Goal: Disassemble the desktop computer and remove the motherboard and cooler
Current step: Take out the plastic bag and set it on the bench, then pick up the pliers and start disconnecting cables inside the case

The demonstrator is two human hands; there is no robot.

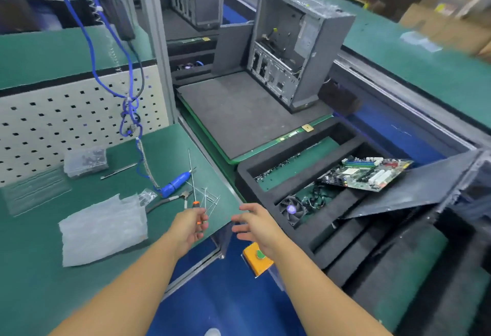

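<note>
An opened grey computer case (297, 51) stands upright on a dark foam pad (239, 112), its inside bare of a board. The green motherboard (366, 173) lies tilted in a black foam tray (329, 232) to the right. A black cooler fan (291, 209) with cables sits in the tray's nearer compartment. My left hand (190, 225) grips an orange-handled screwdriver (196, 204) with its long shaft pointing away over the green bench. My right hand (255, 222) hovers beside it, fingers spread and holding nothing.
On the green bench (39, 269) lie a blue electric screwdriver (176, 182) on a blue cable, pliers (170, 200), several thin bits, a clear screw box (86, 161) and bubble wrap (103, 229). A yellow button box (257, 258) sits below my right hand. A dark side panel (414, 192) leans right.
</note>
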